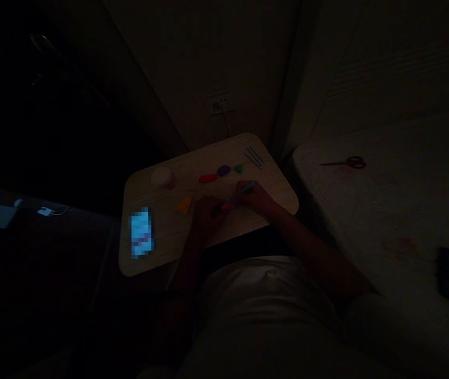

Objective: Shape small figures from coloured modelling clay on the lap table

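a slim blue stick (pixel 249 187) slanted through the right hand (pixel 253 197) over the bench (pixel 171 229), its middle hidden, one end jutting past the hand, the other close beside the left hand (pixel 207 213).

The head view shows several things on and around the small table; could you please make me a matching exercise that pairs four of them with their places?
Things:
1. Scissors
2. Orange piece
3. Blue stick
4. Lit screen

Places:
A. In the fingers of the right hand
B. Near the left edge of the small table
C. On the separate surface to the right
D. Just to the left of the left hand

Right pairs: 1-C, 2-D, 3-A, 4-B.
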A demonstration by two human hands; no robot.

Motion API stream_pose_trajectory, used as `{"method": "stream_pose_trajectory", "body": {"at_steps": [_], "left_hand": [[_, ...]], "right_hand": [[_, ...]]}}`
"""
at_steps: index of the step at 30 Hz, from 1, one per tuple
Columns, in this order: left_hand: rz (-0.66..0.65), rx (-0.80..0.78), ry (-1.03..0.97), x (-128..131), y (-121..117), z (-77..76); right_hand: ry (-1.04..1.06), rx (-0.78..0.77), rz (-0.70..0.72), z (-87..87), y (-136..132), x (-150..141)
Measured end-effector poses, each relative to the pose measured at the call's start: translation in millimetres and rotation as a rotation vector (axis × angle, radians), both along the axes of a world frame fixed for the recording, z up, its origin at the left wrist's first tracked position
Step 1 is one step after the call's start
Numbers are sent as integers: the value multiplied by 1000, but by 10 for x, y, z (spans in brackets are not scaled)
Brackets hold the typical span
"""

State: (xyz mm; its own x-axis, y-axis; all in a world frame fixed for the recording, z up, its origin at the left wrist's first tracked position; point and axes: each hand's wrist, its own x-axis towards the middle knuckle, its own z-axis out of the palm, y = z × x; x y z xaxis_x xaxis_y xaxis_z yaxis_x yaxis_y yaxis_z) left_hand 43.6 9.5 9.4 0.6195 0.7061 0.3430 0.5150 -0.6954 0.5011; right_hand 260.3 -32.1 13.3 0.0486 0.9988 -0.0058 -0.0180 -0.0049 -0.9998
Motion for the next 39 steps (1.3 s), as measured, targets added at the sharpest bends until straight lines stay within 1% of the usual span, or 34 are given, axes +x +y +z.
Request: {"method": "stream_pose_trajectory", "body": {"at_steps": [4,7,14,16,18,21,23,26,30,34,36,39], "left_hand": [[-1,12,-16,-13,14,-12],[-24,-7,-22,-6,17,3],[-3,-16,-43,5,-24,52],[-2,-14,-43,2,-30,48],[-5,-6,-42,-1,-28,36],[-17,9,-36,-6,-15,17],[-23,9,-14,-8,-6,16],[-17,6,14,-3,1,31],[-11,18,3,12,5,51],[-27,14,10,25,10,56],[-20,3,17,29,11,53],[0,-1,20,32,10,47]], "right_hand": [[49,-76,-25,77,15,-53],[18,-147,-56,81,18,-106],[-333,-169,-175,40,-13,-170],[-379,-149,-203,28,-19,-185],[-387,-100,-262,8,-29,-204],[-336,-29,-385,-26,-56,-231],[-320,6,-410,-40,-74,-235],[-382,36,-374,-35,-80,-209],[-448,-9,-327,6,-58,-146],[-446,78,-260,64,-37,-77],[-517,71,-196,79,-21,-40],[-692,73,-131,72,13,18]]}}
